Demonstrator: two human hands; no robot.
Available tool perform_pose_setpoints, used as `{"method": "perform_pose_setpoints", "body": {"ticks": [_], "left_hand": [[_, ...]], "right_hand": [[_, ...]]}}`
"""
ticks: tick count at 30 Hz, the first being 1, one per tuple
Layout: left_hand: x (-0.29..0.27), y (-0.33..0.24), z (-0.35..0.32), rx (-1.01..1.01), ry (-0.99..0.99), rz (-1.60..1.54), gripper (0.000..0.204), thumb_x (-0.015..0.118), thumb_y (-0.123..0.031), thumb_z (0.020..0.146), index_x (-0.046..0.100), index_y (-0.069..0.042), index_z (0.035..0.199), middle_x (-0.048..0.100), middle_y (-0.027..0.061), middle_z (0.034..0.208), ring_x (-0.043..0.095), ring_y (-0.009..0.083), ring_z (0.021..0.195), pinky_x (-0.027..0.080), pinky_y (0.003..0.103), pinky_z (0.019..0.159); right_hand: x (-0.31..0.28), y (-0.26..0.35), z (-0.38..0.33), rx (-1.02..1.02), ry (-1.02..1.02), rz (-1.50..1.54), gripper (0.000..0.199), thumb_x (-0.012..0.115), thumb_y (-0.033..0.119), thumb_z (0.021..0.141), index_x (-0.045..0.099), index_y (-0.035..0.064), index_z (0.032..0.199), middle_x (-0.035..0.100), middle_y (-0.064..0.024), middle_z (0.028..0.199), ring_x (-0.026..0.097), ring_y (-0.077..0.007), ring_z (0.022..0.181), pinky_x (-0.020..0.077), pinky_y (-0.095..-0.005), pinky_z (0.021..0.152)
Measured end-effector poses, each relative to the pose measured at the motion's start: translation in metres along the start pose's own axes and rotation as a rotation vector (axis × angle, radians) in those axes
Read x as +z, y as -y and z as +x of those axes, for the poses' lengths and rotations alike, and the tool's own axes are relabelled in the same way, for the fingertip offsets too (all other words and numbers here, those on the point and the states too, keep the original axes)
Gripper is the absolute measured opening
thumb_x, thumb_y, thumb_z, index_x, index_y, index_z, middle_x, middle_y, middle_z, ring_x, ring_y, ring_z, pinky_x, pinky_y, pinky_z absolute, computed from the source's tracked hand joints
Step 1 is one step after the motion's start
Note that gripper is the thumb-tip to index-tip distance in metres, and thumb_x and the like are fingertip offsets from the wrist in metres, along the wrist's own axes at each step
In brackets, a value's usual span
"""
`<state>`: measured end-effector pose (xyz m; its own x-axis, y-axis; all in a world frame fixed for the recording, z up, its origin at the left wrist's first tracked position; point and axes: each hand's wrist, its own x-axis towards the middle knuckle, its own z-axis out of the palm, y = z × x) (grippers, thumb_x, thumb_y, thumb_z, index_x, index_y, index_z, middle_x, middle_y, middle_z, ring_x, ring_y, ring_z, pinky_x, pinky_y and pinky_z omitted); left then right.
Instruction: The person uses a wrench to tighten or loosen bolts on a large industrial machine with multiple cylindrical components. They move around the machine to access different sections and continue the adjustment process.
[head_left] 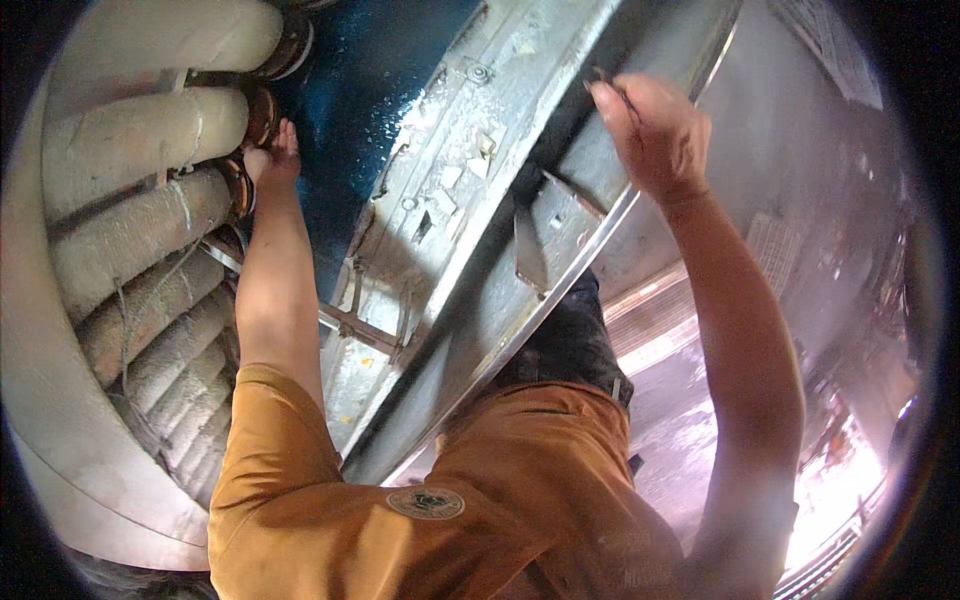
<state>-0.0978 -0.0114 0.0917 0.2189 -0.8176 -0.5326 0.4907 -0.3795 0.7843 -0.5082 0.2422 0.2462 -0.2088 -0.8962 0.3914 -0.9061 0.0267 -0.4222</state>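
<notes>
My left hand reaches up at the left, against the brown round ends of pale, thick rollers. Its fingers stretch upward beside one roller end, and its thumb lies near the end below. I see nothing held in it. At the upper right, my right hand is raised above the metal trough, its fingers curled closed. A thin, dark bit pokes out by the fingertips, too small to name. Several pale, fabric-like rollers lie in a row at the left.
Between my arms runs a wet metal ledge with pale scraps, beside a metal trough with upright plates. Dark blue, shiny wet surface lies beyond the rollers. A metal bracket crosses the ledge near my left arm. Slatted grating shows below right.
</notes>
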Motion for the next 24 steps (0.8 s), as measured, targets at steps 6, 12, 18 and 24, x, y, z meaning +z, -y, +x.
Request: {"method": "perform_pose_setpoints", "body": {"ticks": [6, 12, 18, 24], "left_hand": [[-0.001, 0.008, 0.01, 0.048, 0.14, -0.323, 0.035, 0.043, -0.027, 0.094, 0.05, -0.003, 0.118, 0.058, 0.0114, 0.113, 0.056, 0.0277, 0.105, 0.049, 0.041, 0.089], [-0.01, 0.002, -0.002, -0.066, 0.026, -0.067, 0.04, 0.031, -0.031, 0.098, 0.043, 0.0, 0.119, 0.058, 0.0197, 0.103, 0.06, 0.0289, 0.096, 0.054, 0.038, 0.081], [-0.019, 0.01, -0.008, -0.049, 0.062, -0.273, 0.052, 0.033, -0.034, 0.098, 0.024, 0.005, 0.132, 0.041, 0.0275, 0.124, 0.054, 0.0355, 0.107, 0.052, 0.04, 0.085], [-0.016, 0.013, -0.03, -0.015, -0.03, 0.182, 0.047, 0.037, -0.039, 0.095, 0.047, -0.001, 0.12, 0.049, 0.0225, 0.12, 0.056, 0.0317, 0.104, 0.048, 0.045, 0.085]], "right_hand": [[-0.004, 0.014, 0.007, 0.073, 0.09, -0.05, 0.024, 0.06, 0.031, 0.083, 0.055, 0.0101, 0.073, 0.058, -0.0096, 0.069, 0.058, -0.0307, 0.066, 0.0451, -0.0402, 0.055], [-0.006, 0.02, 0.008, 0.078, 0.214, -0.155, 0.024, 0.056, 0.03, 0.086, 0.058, 0.0081, 0.077, 0.058, -0.011, 0.071, 0.057, -0.0309, 0.064, 0.0444, -0.0393, 0.057], [-0.004, 0.019, 0.006, 0.058, 0.239, -0.157, 0.024, 0.055, 0.029, 0.087, 0.058, 0.0066, 0.077, 0.059, -0.011, 0.071, 0.057, -0.0304, 0.065, 0.0439, -0.0388, 0.057], [-0.003, 0.018, 0.005, 0.093, 0.264, -0.158, 0.026, 0.054, 0.029, 0.087, 0.058, 0.0066, 0.075, 0.058, -0.0112, 0.071, 0.057, -0.0305, 0.065, 0.0435, -0.0394, 0.057]]}}
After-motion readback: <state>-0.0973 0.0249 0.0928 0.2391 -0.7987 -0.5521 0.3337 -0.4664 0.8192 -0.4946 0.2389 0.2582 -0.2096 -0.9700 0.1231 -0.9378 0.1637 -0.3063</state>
